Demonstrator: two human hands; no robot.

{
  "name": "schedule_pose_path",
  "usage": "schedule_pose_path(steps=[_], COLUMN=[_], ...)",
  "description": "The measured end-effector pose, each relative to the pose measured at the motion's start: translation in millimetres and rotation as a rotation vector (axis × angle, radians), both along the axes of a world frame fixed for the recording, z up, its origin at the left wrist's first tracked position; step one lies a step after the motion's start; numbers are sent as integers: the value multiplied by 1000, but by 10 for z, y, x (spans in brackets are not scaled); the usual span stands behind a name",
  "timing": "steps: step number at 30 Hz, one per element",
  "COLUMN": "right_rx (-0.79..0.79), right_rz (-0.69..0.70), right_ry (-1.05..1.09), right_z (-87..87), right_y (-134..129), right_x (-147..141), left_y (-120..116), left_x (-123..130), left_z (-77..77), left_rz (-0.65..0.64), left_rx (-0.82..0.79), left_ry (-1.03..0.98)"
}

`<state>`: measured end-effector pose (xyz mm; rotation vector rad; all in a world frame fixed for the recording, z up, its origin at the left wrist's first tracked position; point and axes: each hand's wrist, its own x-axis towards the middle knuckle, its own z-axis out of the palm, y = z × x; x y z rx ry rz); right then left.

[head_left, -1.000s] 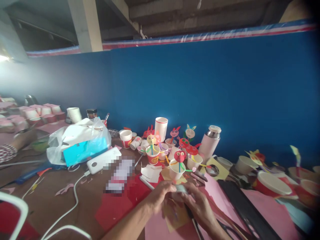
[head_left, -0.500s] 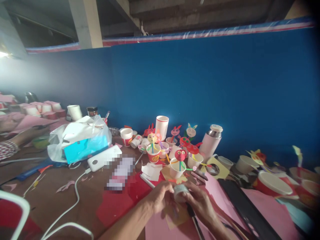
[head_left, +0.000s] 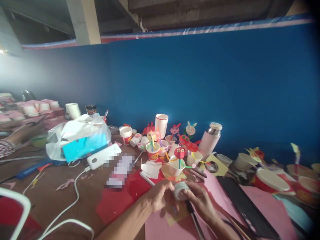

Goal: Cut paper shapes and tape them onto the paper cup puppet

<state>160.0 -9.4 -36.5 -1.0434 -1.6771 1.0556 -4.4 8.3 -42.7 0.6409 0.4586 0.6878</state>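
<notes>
Fingers of the right hand (head_left: 201, 201) are closed round a pale roll (head_left: 179, 192), thumb pressed to its face, and there it is, held over the table between both hands! Left hand (head_left: 160, 196) comes in from the other side, fingers bent nearly together at the roll's edge; whether they grip it or merely touch, I can't tell.

Just below, a yellow sheet (head_left: 175, 218) lies on a pink sheet (head_left: 155, 226), and a dark, slim tool (head_left: 196, 221) runs beneath the right hand, its far end close by the roll. Straight ahead, crowding the hands, stands a cup (head_left: 176, 169) with a red paper face (head_left: 180, 152), more cups and faces packed behind it. White pen (head_left: 147, 179) on the left, beside white paper (head_left: 151, 169); black case (head_left: 246, 205) hemming in the right side, resting among pink paper.

Further out, a flask (head_left: 210, 141) leans by the blue wall (head_left: 200, 83), next to the faces. Over left, a power bank (head_left: 105, 158) trails its white cable (head_left: 76, 195) in front of a stuffed bag (head_left: 53, 143) with a blue box (head_left: 85, 147). Far left, another person's hand (head_left: 31, 129) and checked sleeve (head_left: 5, 147), near pink-topped cups (head_left: 31, 109).
</notes>
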Motion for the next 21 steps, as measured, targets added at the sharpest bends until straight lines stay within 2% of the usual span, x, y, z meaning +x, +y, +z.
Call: schedule_pose_path(steps=[8,13,21], right_rx=[-17,-34,-42], right_rz=[2,40,48], right_ry=[47,78,96], right_z=[-108,-176,-132], right_y=[50,52,16], right_x=[55,65,45], left_y=[-8,-34,-46], left_x=[-11,-20,-29], left_z=[8,47,55], left_rz=[-10,82,65], left_rx=[15,85,106], left_ry=[-17,94,86])
